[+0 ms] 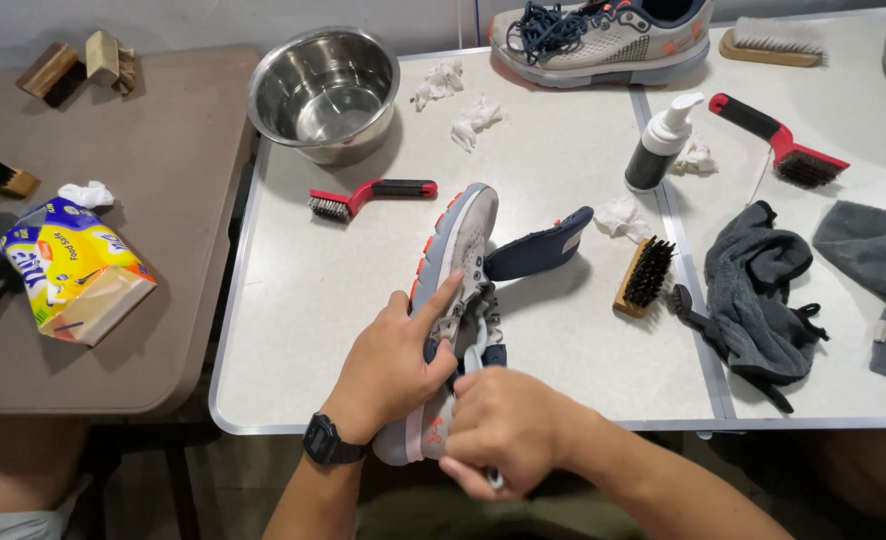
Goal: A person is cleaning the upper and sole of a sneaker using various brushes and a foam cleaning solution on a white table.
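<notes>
The left hand [391,368] has its grip clenched around the grey sneaker [453,262], held tilted above the white tabletop [293,330], forefinger along its side. The right hand [508,428], just beside it, pinches the shoe's heel. A navy insole [540,246] pokes out beyond both hands.

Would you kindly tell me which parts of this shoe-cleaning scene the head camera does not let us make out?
- Head view: the heel of the grey shoe is covered by the left hand and right hand.
- What the right hand grips is hidden inside its fist.
- The second shoe is cut off by the top edge.
- The grey towel runs off the right edge.
</notes>
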